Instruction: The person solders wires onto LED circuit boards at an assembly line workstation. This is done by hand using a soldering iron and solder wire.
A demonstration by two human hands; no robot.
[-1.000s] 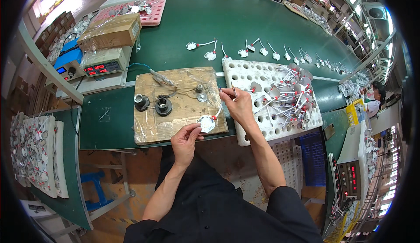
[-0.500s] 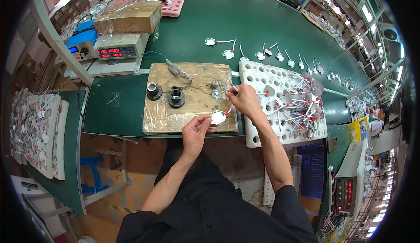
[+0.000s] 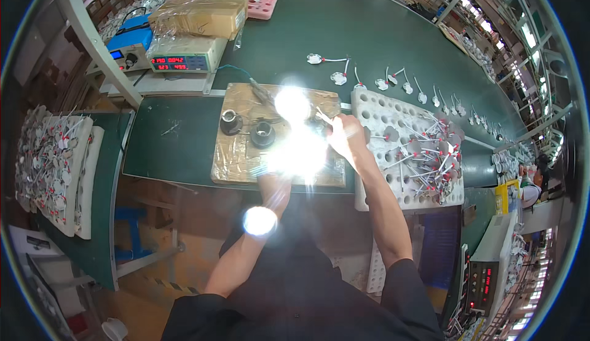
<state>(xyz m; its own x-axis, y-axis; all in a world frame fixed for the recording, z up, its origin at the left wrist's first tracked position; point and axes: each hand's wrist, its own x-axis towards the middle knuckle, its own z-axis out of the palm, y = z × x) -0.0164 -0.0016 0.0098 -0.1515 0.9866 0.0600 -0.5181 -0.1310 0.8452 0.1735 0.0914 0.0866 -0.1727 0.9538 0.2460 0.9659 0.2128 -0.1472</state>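
A small round LED board (image 3: 301, 155) glows so brightly over the wooden board (image 3: 236, 172) that its outline is lost in glare. My left hand (image 3: 275, 188) is at the near edge of that glow, where it was pinching the LED board's rim a moment earlier; its fingertips are washed out. My right hand (image 3: 347, 133) is closed on the LED board's white cable (image 3: 323, 117), holding the cable's end over the right side of the wooden board. Two black lamp sockets, one at the left (image 3: 230, 121) and one nearer the middle (image 3: 262, 135), stand on the wood.
A white foam tray (image 3: 364, 112) full of wired LED boards adjoins the wood at right. More wired boards (image 3: 338, 78) lie in a row on the green table (image 3: 295, 21). Beyond the left side are a power meter (image 3: 184, 62), a cardboard box (image 3: 196, 18) and a blue instrument (image 3: 132, 39).
The LED board has lit up, throwing glare across the view. The meter's red digits have changed. My right hand still holds the cable, and the whole view has shifted slightly.
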